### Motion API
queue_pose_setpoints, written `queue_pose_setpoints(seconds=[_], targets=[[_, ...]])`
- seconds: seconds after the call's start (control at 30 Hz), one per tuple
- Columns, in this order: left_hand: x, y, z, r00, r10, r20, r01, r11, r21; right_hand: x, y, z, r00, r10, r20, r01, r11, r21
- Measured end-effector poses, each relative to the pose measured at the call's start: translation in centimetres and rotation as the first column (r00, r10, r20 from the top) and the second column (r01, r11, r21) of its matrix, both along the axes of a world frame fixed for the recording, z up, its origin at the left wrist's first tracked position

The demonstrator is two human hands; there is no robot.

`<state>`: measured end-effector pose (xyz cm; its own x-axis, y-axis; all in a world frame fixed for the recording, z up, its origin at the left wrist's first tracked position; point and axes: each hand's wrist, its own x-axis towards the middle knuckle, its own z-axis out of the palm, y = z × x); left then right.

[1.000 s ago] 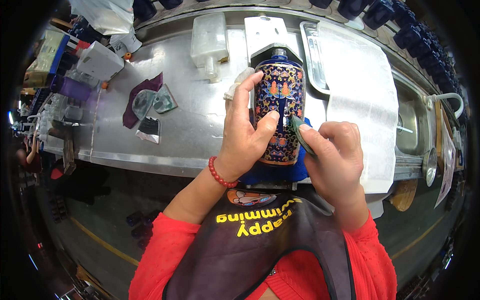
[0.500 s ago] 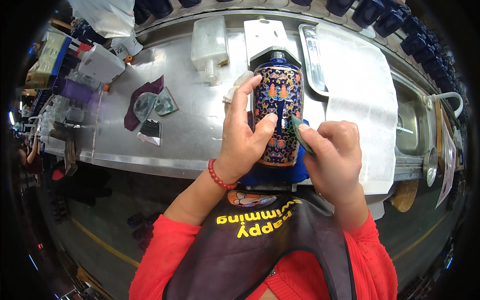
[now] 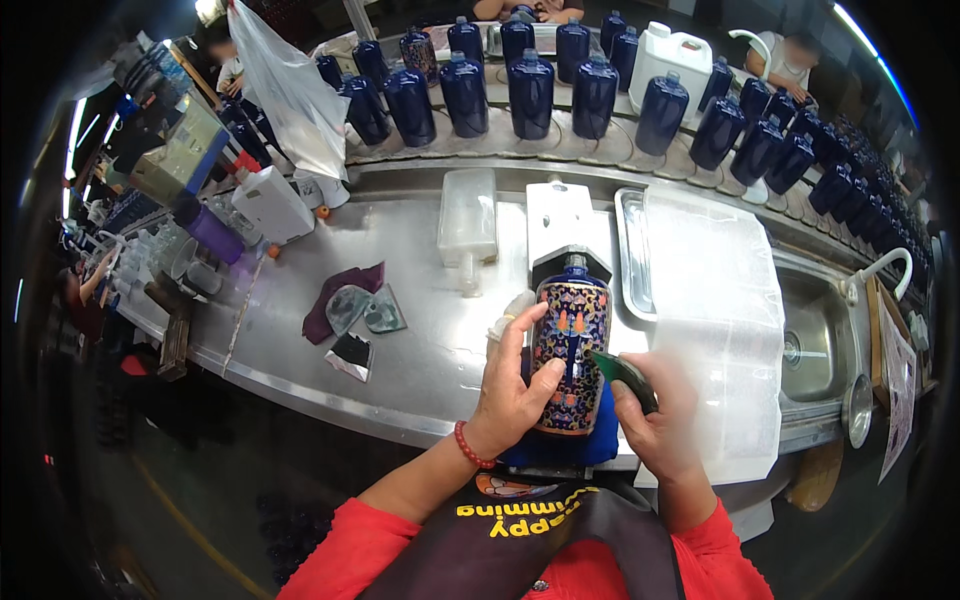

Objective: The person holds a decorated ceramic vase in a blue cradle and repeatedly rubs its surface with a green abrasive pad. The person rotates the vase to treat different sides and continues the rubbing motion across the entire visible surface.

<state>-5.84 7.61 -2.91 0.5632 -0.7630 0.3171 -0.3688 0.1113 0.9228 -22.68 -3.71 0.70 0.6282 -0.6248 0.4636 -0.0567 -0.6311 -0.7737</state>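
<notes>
A dark blue bottle with a colourful floral pattern lies on its back, neck pointing away from me, between a dark angular holder and a blue cloth. My left hand is closed round its left side, thumb pressed on the patterned face. Something whitish covers part of a finger on that hand. In my right hand, partly blurred, is a flat green scraper whose tip is at the bottle's right side. Whether the tip touches the bottle I cannot tell.
Left on the metal table lie dark purple and greenish scraps. A clear upside-down bottle stands behind. White sheets and a sink are to the right. Several plain blue bottles stand along a conveyor at the back.
The view has tilted up, so the conveyor and its bottles show more and my hands sit lower in the picture. The left hand keeps its hold; the scraper is now more level.
</notes>
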Motion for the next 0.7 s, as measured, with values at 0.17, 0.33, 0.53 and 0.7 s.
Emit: queue_pose_setpoints(seconds=[0.17,0.33,0.53,0.7], targets=[[-0.4,1.0,-0.6,0.996,0.03,0.08,-0.033,0.998,0.045,-0.7,-0.2,-1.6,1.0,-0.018,0.023,0.011,0.963,0.271],[-1.3,2.0,-1.7,0.996,0.039,0.077,-0.041,0.999,0.029,-1.6,-0.3,-2.5,0.997,-0.007,0.076,-0.03,0.881,0.473],[-2.2,3.5,-3.5,0.995,0.085,0.06,-0.08,0.994,-0.074,-2.5,0.4,-2.7,0.989,0.018,0.147,-0.107,0.772,0.627],[-3.1,4.6,-3.9,0.981,0.119,0.15,-0.105,0.99,-0.097,-3.3,1.2,-3.0,0.977,0.032,0.212,-0.17,0.72,0.672]])
